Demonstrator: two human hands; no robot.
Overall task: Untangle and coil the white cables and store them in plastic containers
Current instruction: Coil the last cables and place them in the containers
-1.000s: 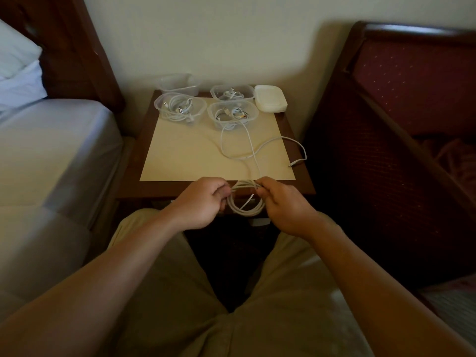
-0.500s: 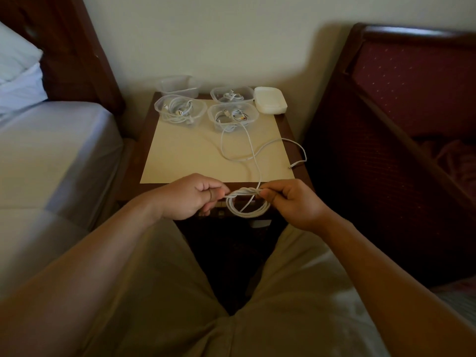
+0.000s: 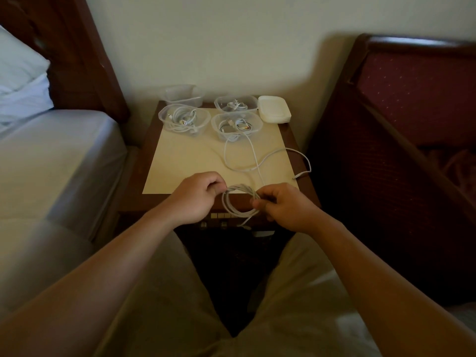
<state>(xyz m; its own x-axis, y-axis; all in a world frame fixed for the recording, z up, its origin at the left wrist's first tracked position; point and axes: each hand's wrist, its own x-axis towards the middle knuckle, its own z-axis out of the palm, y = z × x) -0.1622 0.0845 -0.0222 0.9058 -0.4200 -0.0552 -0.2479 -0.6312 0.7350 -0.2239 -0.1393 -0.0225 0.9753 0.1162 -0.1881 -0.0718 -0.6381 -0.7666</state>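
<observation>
Head view: at the middle of the frame the person holds a coil of white cable (image 3: 238, 202) just over the near edge of the counter (image 3: 288, 130), probably so the loops hang free while more cable is wound on. The left hand (image 3: 198, 197) has its fingers curled, its grip pinching the coil's upper left side. The right hand (image 3: 286, 207) pinches the coil's right side, keeping the loops bunched together. A loose tail of the same cable (image 3: 253, 161) runs up the pale mat (image 3: 185, 161) and seems to lead into the front right tub (image 3: 237, 126), with a stray loop ending in a plug near the mat's right edge, so coiling looks only partly done.

At the upper middle of the frame stand four clear tubs. The front left tub (image 3: 184, 118) holds a coiled white cable. The back right tub (image 3: 235, 104) holds small white leads. The back left tub (image 3: 181, 95) looks empty. Just right of them sits a stack of white lids (image 3: 274, 109), likely waiting to close the tubs.
</observation>
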